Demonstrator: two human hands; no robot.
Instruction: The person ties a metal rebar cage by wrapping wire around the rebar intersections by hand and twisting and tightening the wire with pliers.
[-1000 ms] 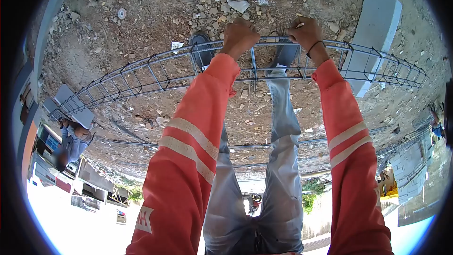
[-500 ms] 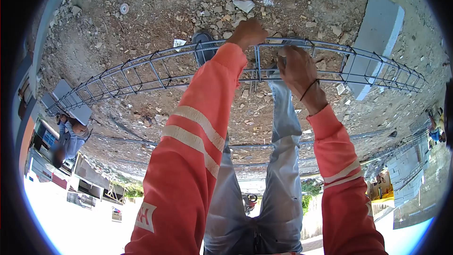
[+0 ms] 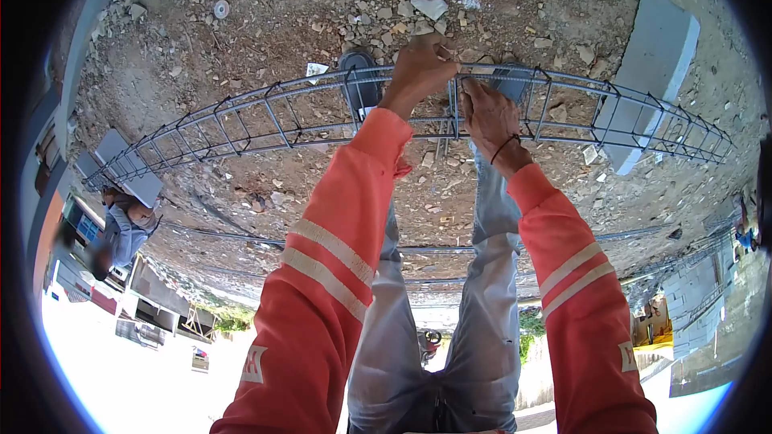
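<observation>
A long rebar cage [image 3: 277,124] of dark longitudinal bars and square stirrups runs across the view in front of me. At its middle, my left hand [image 3: 422,71] is closed over the upper bar, its fingertips pinched together beside a stirrup. Just right of that stirrup, my right hand [image 3: 489,116] reaches in with curled fingers, pointing at the same joint. The two hands almost meet there. Anything thin between their fingertips is too small to make out. My shoes [image 3: 359,84] stand on the ground just behind the cage.
A grey slab [image 3: 655,56] lies under the cage's right part, and another grey slab [image 3: 133,169] is near its left end. Rubble [image 3: 402,8] covers the dirt. More long bars [image 3: 434,250] lie behind my legs. A person [image 3: 121,233] is at the far left.
My right hand has moved left and a little down, closer to the left hand at the stirrup. The left hand has turned and lowered slightly. The cage appears shifted slightly in view.
</observation>
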